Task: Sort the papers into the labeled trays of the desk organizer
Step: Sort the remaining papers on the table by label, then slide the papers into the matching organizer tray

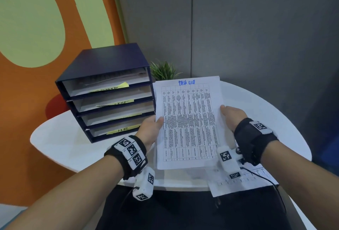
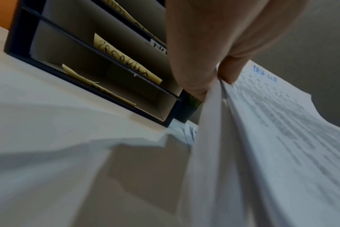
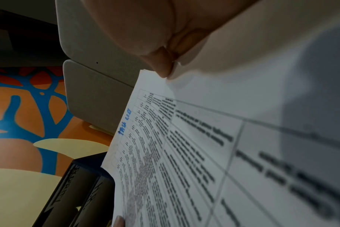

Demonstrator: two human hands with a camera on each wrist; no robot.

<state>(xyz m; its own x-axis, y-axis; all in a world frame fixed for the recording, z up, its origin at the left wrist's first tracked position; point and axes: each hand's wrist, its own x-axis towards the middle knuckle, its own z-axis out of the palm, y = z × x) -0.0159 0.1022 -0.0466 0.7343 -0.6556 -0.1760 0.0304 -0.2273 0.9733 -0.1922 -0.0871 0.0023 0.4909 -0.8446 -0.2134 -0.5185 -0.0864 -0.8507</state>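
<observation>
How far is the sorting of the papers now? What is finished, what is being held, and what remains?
Done: all four trays of the desk organizer already hold sheets behind yellow labels. In hand: the left hand and right hand hold a printed table sheet headed in blue ink, not yet filed. Left: this sheet, plus at least one paper lying on the table.

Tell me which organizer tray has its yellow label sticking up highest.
The top tray of the organizer: its yellow label curls up at the right end, while the labels on the three lower trays lie flatter along their front edges.
</observation>
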